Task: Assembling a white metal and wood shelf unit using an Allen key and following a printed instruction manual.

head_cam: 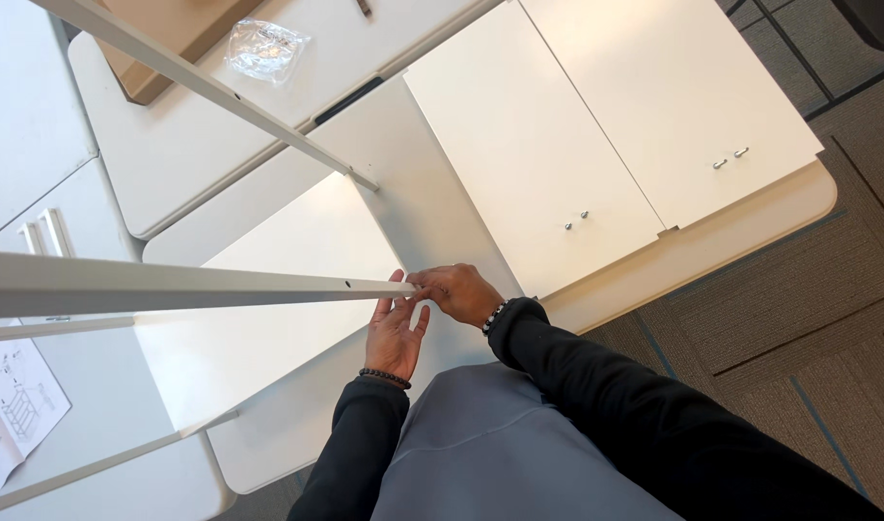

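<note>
- Head view, looking straight down: both hands meet at the near end of a long white panel (172, 287) that stands on its edge and runs off to the left of the frame.
- The left hand (396, 333) is open, fingers spread and flat against the panel's end, palm up toward the camera. Not clamped on anything, just pressed against it.
- The right hand (461, 291) comes in from the right with fingers pinched together right at the tip of the panel. If there's something tiny in that pinch, it's too small for me to make out.
- Both wrists wear dark bead bracelets, and the sleeves are black over a grey top.
- The panel's top edge has a small hole near the hands.
- Under the hands lies a big flat white board (268, 309), part of a half-built furniture frame sitting on a white table (732, 232).
- To the right, two white cabinet doors (606, 125) lie flat side by side, each with small metal fittings near the near edge.
- Up top there's a clear plastic bag (263, 48) near a cardboard box (172, 29).
- Far left, an instruction sheet (13, 405) with line drawings.
- Floor is grey-brown carpet tiles (799, 338).
</note>
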